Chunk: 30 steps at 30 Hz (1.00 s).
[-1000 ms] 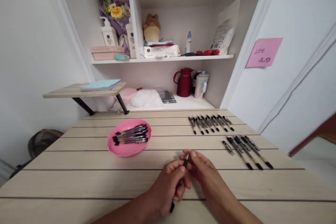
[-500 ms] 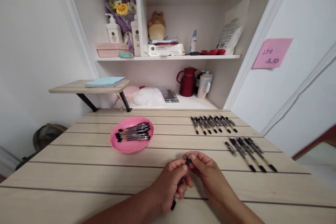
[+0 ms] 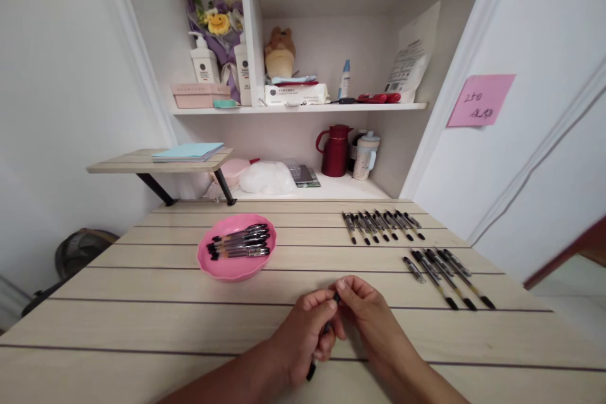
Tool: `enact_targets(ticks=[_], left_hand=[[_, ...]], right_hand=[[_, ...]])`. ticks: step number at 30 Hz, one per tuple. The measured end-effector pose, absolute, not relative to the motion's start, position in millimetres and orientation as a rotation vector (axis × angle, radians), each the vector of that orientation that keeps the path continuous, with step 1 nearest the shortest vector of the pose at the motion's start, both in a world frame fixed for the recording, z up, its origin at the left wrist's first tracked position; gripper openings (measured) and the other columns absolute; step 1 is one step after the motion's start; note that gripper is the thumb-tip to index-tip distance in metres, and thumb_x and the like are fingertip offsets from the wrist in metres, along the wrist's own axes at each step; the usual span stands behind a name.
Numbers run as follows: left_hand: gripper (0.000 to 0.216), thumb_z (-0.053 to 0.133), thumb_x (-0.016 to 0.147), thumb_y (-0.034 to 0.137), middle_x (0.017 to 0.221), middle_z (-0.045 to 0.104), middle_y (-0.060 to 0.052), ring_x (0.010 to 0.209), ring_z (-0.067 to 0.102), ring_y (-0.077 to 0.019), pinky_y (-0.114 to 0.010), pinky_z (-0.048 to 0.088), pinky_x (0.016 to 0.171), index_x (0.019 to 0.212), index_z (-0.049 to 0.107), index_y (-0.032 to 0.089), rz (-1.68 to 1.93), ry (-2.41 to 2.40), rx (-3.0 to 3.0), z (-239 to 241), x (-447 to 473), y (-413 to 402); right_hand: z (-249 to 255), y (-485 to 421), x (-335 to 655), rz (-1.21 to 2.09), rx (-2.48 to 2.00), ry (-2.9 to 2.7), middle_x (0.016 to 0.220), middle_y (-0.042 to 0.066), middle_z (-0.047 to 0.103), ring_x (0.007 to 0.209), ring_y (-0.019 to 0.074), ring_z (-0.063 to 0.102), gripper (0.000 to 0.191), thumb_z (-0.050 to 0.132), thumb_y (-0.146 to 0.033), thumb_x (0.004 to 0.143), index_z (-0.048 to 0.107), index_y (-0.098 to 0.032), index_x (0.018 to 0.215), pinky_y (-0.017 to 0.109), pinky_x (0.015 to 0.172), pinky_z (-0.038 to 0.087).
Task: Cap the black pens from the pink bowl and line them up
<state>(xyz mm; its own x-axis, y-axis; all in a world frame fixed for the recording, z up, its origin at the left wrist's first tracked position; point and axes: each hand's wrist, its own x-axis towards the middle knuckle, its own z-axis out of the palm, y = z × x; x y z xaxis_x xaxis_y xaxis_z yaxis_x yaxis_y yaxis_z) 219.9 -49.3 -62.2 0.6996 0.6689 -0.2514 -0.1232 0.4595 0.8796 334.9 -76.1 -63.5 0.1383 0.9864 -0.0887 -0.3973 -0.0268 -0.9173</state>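
Observation:
My left hand [image 3: 305,334] is wrapped round the barrel of a black pen [image 3: 322,336], low over the wooden table [image 3: 142,322]. My right hand [image 3: 367,315] pinches the pen's top end with thumb and forefinger. The pen's lower tip sticks out below my left fist. A pink bowl [image 3: 237,255] with several black pens lies to the left beyond my hands. Two rows of black pens lie on the table to the right, a far row [image 3: 381,225] and a near row [image 3: 447,274].
A small raised wooden shelf [image 3: 158,161] with a blue notebook stands at the table's back left. Behind it are wall shelves with a red jug [image 3: 335,149], a mug, bottles and a plush toy. A pink sticky note [image 3: 480,100] hangs on the right wall.
My right fingers have closed down over the pen's top end, hiding most of it. The hands stay in the same spot; the view has shifted slightly.

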Motion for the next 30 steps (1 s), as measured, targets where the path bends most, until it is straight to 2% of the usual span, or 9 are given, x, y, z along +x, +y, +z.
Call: enact_targets(ticks=[4, 8, 14, 19, 22, 25, 28, 30], left_hand=[[0.022, 0.051, 0.075, 0.038, 0.055, 0.05, 0.006, 0.03, 0.026, 0.0, -0.017, 0.012, 0.033, 0.081, 0.046, 0.018, 0.512, 0.636, 0.955, -63, 219, -49], [0.024, 0.052, 0.075, 0.039, 0.055, 0.05, 0.005, 0.03, 0.025, 0.0, -0.017, 0.011, 0.033, 0.085, 0.047, 0.017, 0.487, 0.612, 0.954, -64, 218, -48], [0.029, 0.053, 0.074, 0.042, 0.055, 0.051, 0.005, 0.03, 0.026, -0.0002, -0.017, 0.013, 0.033, 0.088, 0.049, 0.017, 0.474, 0.598, 0.969, -65, 218, -49], [0.029, 0.054, 0.073, 0.041, 0.056, 0.052, 0.005, 0.031, 0.027, 0.0, -0.017, 0.012, 0.033, 0.088, 0.05, 0.017, 0.467, 0.604, 0.949, -62, 217, -48], [0.033, 0.053, 0.074, 0.04, 0.056, 0.052, 0.005, 0.03, 0.026, 0.0, -0.016, 0.012, 0.033, 0.099, 0.049, 0.018, 0.483, 0.591, 0.927, -62, 217, -48], [0.044, 0.05, 0.076, 0.046, 0.053, 0.051, 0.006, 0.029, 0.028, -0.001, -0.015, 0.015, 0.031, 0.11, 0.045, 0.019, 0.52, 0.602, 0.913, -63, 217, -48], [0.047, 0.05, 0.075, 0.05, 0.05, 0.05, 0.006, 0.028, 0.036, -0.0027, -0.015, 0.021, 0.03, 0.108, 0.047, 0.016, 0.564, 0.594, 0.941, -66, 218, -48], [0.043, 0.052, 0.075, 0.047, 0.056, 0.053, 0.004, 0.03, 0.042, -0.0036, -0.015, 0.026, 0.03, 0.104, 0.049, 0.015, 0.586, 0.544, 0.947, -67, 219, -48]], right_hand=[[-63, -77, 338, 1.266, -0.977, -0.653, 0.068, 0.002, 0.06, 0.048, 0.0094, 0.046, 0.028, 0.066, -0.04, 0.066, 0.06, -0.015, 0.074, 0.024, 0.049, 0.037], [-57, -75, 342, 1.249, -0.94, -0.584, 0.075, 0.004, 0.061, 0.056, 0.0099, 0.047, 0.027, 0.066, -0.041, 0.066, 0.062, -0.016, 0.076, 0.024, 0.055, 0.04], [-53, -72, 356, 1.232, -0.933, -0.527, 0.077, 0.004, 0.063, 0.07, 0.0168, 0.056, 0.034, 0.069, -0.041, 0.063, 0.063, -0.019, 0.088, 0.026, 0.053, 0.042], [-53, -73, 355, 1.285, -0.935, -0.523, 0.077, 0.005, 0.064, 0.071, 0.0166, 0.058, 0.035, 0.071, -0.039, 0.06, 0.064, -0.017, 0.087, 0.027, 0.058, 0.043], [-56, -75, 351, 1.307, -1.043, -0.631, 0.076, 0.006, 0.066, 0.066, 0.0144, 0.056, 0.032, 0.07, -0.04, 0.061, 0.067, -0.015, 0.082, 0.028, 0.064, 0.042], [-58, -77, 350, 1.316, -1.113, -0.725, 0.074, 0.006, 0.066, 0.066, 0.0151, 0.056, 0.036, 0.069, -0.042, 0.061, 0.068, -0.014, 0.083, 0.03, 0.067, 0.042], [-59, -78, 349, 1.315, -1.117, -0.796, 0.067, 0.004, 0.065, 0.065, 0.0155, 0.056, 0.038, 0.068, -0.043, 0.063, 0.067, -0.014, 0.087, 0.03, 0.069, 0.041], [-59, -79, 347, 1.344, -1.095, -0.819, 0.054, 0.0, 0.06, 0.053, 0.0132, 0.053, 0.039, 0.066, -0.044, 0.064, 0.066, -0.015, 0.091, 0.029, 0.061, 0.041]])
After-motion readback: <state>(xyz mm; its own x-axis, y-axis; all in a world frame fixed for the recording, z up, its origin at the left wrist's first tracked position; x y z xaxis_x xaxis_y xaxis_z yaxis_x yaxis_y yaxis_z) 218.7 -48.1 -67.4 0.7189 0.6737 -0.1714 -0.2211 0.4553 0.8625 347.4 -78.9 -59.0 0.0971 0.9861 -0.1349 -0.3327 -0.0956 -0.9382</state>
